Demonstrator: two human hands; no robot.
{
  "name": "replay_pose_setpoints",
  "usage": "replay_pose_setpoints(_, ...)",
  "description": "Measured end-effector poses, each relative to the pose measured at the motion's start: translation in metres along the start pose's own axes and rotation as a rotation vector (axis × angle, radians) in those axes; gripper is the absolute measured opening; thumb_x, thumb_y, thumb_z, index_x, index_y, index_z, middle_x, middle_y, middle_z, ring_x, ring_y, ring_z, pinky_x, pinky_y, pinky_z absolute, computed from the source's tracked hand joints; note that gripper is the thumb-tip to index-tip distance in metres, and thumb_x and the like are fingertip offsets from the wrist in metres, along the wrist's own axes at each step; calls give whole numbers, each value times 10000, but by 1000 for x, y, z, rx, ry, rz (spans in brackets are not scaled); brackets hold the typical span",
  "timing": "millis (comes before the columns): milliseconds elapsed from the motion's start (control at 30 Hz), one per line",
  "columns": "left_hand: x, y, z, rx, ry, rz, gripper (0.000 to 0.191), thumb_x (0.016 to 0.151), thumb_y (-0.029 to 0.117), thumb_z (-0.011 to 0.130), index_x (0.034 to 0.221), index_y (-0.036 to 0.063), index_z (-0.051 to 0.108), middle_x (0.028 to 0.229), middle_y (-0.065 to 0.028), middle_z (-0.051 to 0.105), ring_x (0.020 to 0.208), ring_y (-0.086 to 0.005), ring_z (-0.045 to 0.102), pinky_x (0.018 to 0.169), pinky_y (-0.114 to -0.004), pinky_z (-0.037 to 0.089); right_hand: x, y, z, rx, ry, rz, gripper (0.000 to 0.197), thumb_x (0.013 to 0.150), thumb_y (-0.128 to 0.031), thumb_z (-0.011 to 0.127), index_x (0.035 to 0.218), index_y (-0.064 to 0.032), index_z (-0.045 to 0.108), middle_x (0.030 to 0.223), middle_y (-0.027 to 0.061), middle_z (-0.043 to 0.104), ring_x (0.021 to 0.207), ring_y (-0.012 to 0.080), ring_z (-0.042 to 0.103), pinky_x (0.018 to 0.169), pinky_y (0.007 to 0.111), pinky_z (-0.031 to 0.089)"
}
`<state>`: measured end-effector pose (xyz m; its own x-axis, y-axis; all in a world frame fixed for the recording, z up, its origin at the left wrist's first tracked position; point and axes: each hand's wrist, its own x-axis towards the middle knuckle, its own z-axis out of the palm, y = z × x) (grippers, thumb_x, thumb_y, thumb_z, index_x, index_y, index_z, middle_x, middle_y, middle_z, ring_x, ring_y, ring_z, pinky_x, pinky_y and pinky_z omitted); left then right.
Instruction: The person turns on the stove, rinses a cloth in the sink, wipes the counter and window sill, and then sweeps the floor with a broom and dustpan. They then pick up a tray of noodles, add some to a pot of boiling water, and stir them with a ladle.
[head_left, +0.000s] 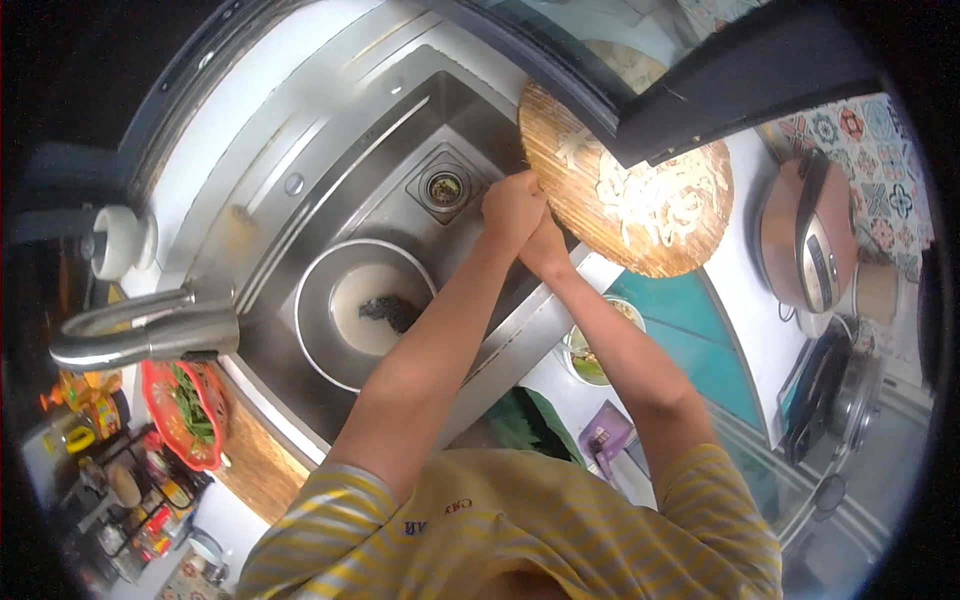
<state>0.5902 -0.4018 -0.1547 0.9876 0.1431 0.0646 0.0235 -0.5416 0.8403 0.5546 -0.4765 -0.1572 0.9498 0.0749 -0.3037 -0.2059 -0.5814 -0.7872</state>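
My left hand (514, 210) and my right hand (545, 249) are pressed together over the right side of the stainless steel sink (390, 217). The left fingers are curled, and most of the right hand lies hidden beneath. Whether anything is between them cannot be made out. Just beyond the hands is a round wooden board (562, 176), bearing pale floury strips of dough (652, 199). A round metal pot (319, 319) sits in the sink, left of my forearms. Cloudy pale liquid shows in it, with a dark patch. Food scraps lie in the drain strainer (444, 190).
A dark window frame (675, 112) overhangs the board. The faucet (157, 334) reaches in from the left. A red colander (214, 442) of green vegetables stands near a seasoning rack (135, 495). Bowls of food (592, 360) sit under my right forearm; a rice cooker (795, 232) is right.
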Motion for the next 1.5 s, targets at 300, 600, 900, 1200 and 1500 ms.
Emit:
replay_pose_setpoints(300,33,2,-78,-663,-201,21,478,727,388,594,1061,68,471,1026,-113,505,870,-196,518,654,-296,463,-2,-78,-57,224,-142,-1,691,593,-143,708,1173,-65,341,905,92,551,734,157,557,454,226,469)
replay_pose_setpoints(600,-68,-15,-146,-877,-354,-231,414,763,281,594,1086,69,446,890,-49,545,776,-122,527,557,-241,448,-67,-101,-39,544,-302,315,616,772,-480,506,1142,1,400,994,124,537,792,192,580,512,300,536)
replay_pose_setpoints(900,-176,12,-241,-1040,-71,-626,468,746,259,600,1155,126,414,1083,-45,455,952,-144,459,734,-290,390,-111,-109,-26,470,-232,9,636,792,-513,454,1186,-21,373,1106,141,495,925,212,542,672,314,480)
replay_pose_setpoints(1200,-217,-21,-253,-1330,-301,-435,376,850,219,467,1182,81,359,1026,-56,509,883,-166,527,738,-307,452,-158,-242,-39,904,-432,-120,480,851,-403,415,1149,-27,426,1114,117,506,989,226,516,812,363,439)
replay_pose_setpoints(1500,-192,36,-313,-793,151,85,332,812,78,501,1132,35,423,1132,-65,480,1023,-133,450,845,-258,364,-191,-335,-82,640,-300,-330,347,827,-401,477,819,-62,554,605,-7,547,370,29,397,290,163,184)
